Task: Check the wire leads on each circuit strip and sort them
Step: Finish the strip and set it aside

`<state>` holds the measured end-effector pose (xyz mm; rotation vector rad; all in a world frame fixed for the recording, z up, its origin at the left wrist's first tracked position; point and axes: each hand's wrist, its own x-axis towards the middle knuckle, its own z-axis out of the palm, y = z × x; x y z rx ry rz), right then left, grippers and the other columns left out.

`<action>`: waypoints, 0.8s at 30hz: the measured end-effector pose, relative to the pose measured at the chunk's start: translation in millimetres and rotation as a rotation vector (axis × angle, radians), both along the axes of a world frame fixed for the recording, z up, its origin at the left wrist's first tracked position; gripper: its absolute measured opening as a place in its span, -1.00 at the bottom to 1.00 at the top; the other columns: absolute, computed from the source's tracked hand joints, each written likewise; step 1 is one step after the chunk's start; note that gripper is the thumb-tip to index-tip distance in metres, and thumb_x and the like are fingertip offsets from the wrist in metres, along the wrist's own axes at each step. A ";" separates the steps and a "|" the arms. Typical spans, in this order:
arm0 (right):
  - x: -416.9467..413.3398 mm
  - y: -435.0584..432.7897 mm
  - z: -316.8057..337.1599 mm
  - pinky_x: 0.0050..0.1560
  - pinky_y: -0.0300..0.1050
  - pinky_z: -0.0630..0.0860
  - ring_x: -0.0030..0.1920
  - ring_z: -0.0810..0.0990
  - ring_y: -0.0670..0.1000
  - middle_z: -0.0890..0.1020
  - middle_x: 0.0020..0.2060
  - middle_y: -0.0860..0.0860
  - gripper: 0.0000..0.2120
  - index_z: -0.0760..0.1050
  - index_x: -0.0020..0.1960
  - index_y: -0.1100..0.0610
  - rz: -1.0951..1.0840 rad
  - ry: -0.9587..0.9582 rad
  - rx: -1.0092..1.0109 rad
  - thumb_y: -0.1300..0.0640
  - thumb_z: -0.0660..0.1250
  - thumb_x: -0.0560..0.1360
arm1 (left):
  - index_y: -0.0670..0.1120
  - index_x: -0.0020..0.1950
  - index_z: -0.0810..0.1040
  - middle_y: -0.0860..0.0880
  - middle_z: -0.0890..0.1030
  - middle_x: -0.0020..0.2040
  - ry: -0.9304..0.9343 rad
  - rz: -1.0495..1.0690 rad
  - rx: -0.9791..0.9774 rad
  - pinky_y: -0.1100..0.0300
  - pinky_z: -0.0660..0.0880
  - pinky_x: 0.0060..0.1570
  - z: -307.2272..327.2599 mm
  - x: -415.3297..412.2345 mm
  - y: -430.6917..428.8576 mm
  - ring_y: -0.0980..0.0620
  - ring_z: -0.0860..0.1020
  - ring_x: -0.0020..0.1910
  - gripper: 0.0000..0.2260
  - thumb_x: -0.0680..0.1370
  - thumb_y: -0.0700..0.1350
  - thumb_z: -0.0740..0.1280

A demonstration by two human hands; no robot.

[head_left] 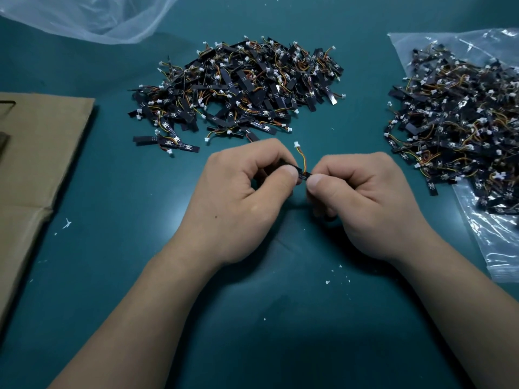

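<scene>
While both hands hovered over the green desk [112, 276], the left hand [241, 192] and right hand [362, 197] pinched one black circuit strip [304, 174] between thumbs and curled fingers. Its orange-yellow wire lead [303, 160] arched up to a white connector [296, 144]. A big pile of strips [238, 85] lay just beyond the hands. Another pile [460, 122] sat on a clear plastic bag [494, 242] at right. Cardboard [42, 141] lay at left, with thin plastic film [92, 18] at top left.
</scene>
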<state>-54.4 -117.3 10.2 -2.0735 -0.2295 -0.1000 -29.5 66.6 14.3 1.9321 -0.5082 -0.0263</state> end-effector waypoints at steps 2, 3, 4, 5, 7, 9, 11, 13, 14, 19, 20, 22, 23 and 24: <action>0.0 -2.3 0.0 -0.42 0.05 0.38 -0.49 0.45 0.09 0.50 -0.55 0.04 -0.70 0.48 -0.41 0.14 0.000 0.018 0.014 0.20 0.28 0.50 | -0.05 -0.22 0.61 0.01 0.54 -0.37 0.010 -0.017 0.016 0.31 0.34 -0.32 -0.2 -1.7 -1.2 0.11 0.44 -0.37 -0.85 0.55 -0.14 0.33; -0.4 -2.8 0.2 -0.42 0.04 0.37 -0.49 0.44 0.08 0.50 -0.55 0.06 -0.70 0.47 -0.42 0.15 -0.001 0.018 0.022 0.21 0.27 0.50 | -0.05 -0.21 0.61 0.02 0.54 -0.36 0.013 -0.021 0.016 0.32 0.34 -0.32 -0.1 -2.1 -1.2 0.12 0.44 -0.37 -0.85 0.56 -0.14 0.33; -0.8 -2.5 0.4 -0.42 0.04 0.38 -0.49 0.45 0.08 0.50 -0.55 0.06 -0.70 0.47 -0.40 0.14 -0.001 0.012 0.027 0.20 0.27 0.51 | -0.05 -0.19 0.62 0.02 0.55 -0.35 0.013 -0.022 0.008 0.31 0.34 -0.31 0.2 -2.0 -0.9 0.11 0.44 -0.37 -0.85 0.57 -0.14 0.33; -1.4 -1.9 0.8 -0.41 0.03 0.39 -0.49 0.46 0.07 0.50 -0.54 0.07 -0.71 0.48 -0.38 0.12 0.003 0.002 0.024 0.17 0.27 0.52 | -0.05 -0.18 0.61 0.01 0.56 -0.34 0.009 -0.023 -0.004 0.29 0.36 -0.30 0.5 -1.5 -0.2 0.09 0.46 -0.36 -0.85 0.58 -0.14 0.33; -2.0 -1.1 1.4 -0.41 0.02 0.41 -0.48 0.49 0.08 0.52 -0.52 0.06 -0.72 0.49 -0.34 0.09 0.017 -0.005 0.010 0.14 0.27 0.54 | -0.07 -0.17 0.61 0.01 0.56 -0.32 -0.003 -0.022 -0.018 0.26 0.39 -0.29 0.7 -1.0 0.7 0.04 0.48 -0.34 -0.85 0.58 -0.15 0.32; -1.3 -2.0 0.9 -0.40 0.03 0.42 -0.48 0.50 0.09 0.53 -0.53 0.05 -0.72 0.49 -0.36 0.11 0.014 0.014 0.013 0.18 0.27 0.53 | -0.05 -0.17 0.60 0.03 0.54 -0.34 -0.012 -0.018 0.012 0.29 0.37 -0.31 0.4 -1.5 -0.4 0.05 0.47 -0.34 -0.86 0.58 -0.14 0.32; -0.5 -2.9 0.4 -0.39 0.06 0.42 -0.47 0.50 0.11 0.53 -0.53 0.06 -0.72 0.48 -0.37 0.14 0.003 0.020 0.010 0.20 0.26 0.52 | -0.03 -0.17 0.59 0.05 0.52 -0.36 -0.014 -0.011 0.044 0.33 0.33 -0.33 0.2 -2.4 -2.0 0.09 0.44 -0.37 -0.86 0.59 -0.11 0.32; -0.2 -1.8 -0.1 -0.37 0.08 0.41 -0.44 0.49 0.13 0.52 -0.51 0.06 -0.72 0.49 -0.36 0.14 -0.007 0.008 -0.020 0.18 0.26 0.53 | -0.01 -0.17 0.59 0.07 0.52 -0.35 -0.020 0.007 0.046 0.33 0.34 -0.31 -0.3 -1.7 -2.0 0.11 0.45 -0.36 -0.85 0.59 -0.11 0.32; -0.2 -0.7 -0.1 -0.37 0.08 0.41 -0.44 0.48 0.13 0.53 -0.49 0.06 -0.72 0.50 -0.35 0.13 -0.010 0.004 -0.034 0.16 0.26 0.54 | -0.01 -0.17 0.59 0.08 0.53 -0.34 -0.023 0.018 0.042 0.33 0.35 -0.30 -0.5 -0.9 -1.5 0.10 0.47 -0.34 -0.85 0.59 -0.11 0.32; 0.1 1.2 0.2 -0.36 0.05 0.44 -0.43 0.50 0.10 0.56 -0.46 0.03 -0.73 0.51 -0.31 0.05 -0.028 -0.002 -0.057 0.11 0.27 0.56 | -0.04 -0.15 0.59 0.03 0.58 -0.31 -0.029 0.031 0.023 0.22 0.41 -0.27 -0.9 0.6 -0.8 0.01 0.51 -0.29 -0.85 0.60 -0.11 0.31; -0.1 1.2 0.3 -0.36 0.05 0.44 -0.43 0.50 0.09 0.56 -0.46 0.03 -0.73 0.51 -0.31 0.05 -0.028 -0.006 -0.055 0.09 0.27 0.56 | -0.05 -0.15 0.59 0.02 0.59 -0.29 -0.024 0.026 0.014 0.21 0.42 -0.27 -0.8 0.7 -0.5 0.00 0.52 -0.28 -0.84 0.60 -0.11 0.30; -0.6 1.3 0.5 -0.37 0.05 0.43 -0.43 0.50 0.11 0.56 -0.46 0.05 -0.73 0.52 -0.31 0.06 -0.021 -0.007 -0.056 0.05 0.26 0.55 | -0.05 -0.15 0.60 0.04 0.61 -0.28 -0.017 0.016 0.004 0.26 0.42 -0.25 -0.9 0.8 0.0 0.04 0.54 -0.26 -0.82 0.62 -0.12 0.28; -0.9 1.3 0.3 -0.37 0.06 0.43 -0.43 0.50 0.11 0.56 -0.46 0.05 -0.72 0.53 -0.31 0.08 -0.020 -0.004 -0.056 0.04 0.25 0.54 | -0.04 -0.15 0.60 0.07 0.61 -0.27 -0.019 0.013 0.009 0.29 0.41 -0.24 -1.0 0.9 0.2 0.07 0.55 -0.25 -0.82 0.62 -0.12 0.28; -0.8 1.2 0.1 -0.37 0.06 0.42 -0.43 0.50 0.12 0.56 -0.46 0.06 -0.72 0.53 -0.31 0.09 -0.021 -0.002 -0.058 0.05 0.26 0.54 | -0.04 -0.15 0.61 0.08 0.61 -0.27 -0.022 0.016 0.018 0.31 0.40 -0.23 -1.0 1.2 0.1 0.09 0.55 -0.25 -0.82 0.63 -0.12 0.28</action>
